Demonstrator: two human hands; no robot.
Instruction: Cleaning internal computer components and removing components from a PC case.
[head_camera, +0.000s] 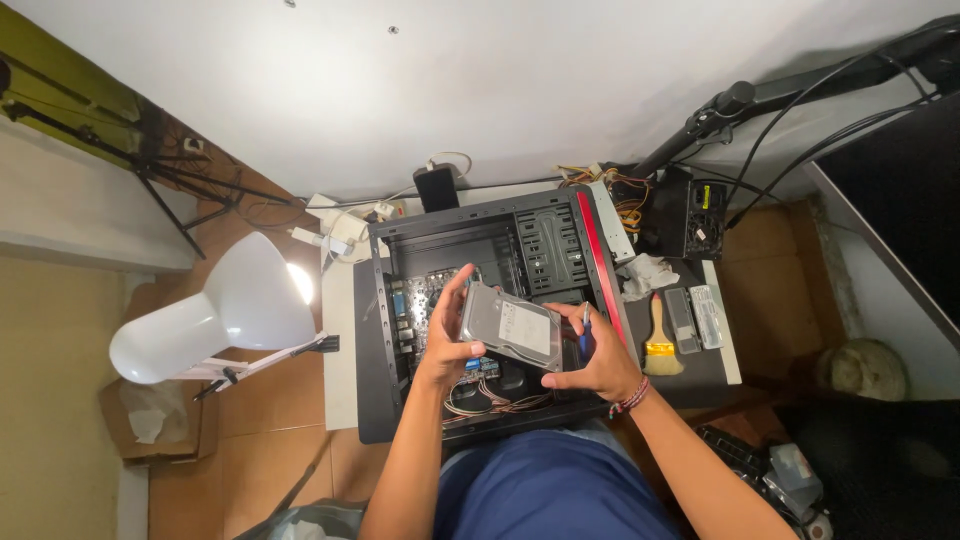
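A silver hard drive (512, 325) with a white label is held in both hands above an open black computer case (455, 225) that lies on its side. My left hand (447, 335) grips the drive's left edge, fingers curled over its top. My right hand (597, 360) supports the drive's right end and also pinches a blue-handled screwdriver (584, 335). Inside the case, below the drive, a motherboard (418, 300) and a bundle of coloured wires (490, 400) show.
A white desk lamp (215, 310) shines at the left. To the right of the case lie a paintbrush (660, 345), two memory sticks (695, 318), crumpled tissue (645, 272) and a power supply (690, 215) with loose cables. A monitor arm (760, 100) crosses upper right.
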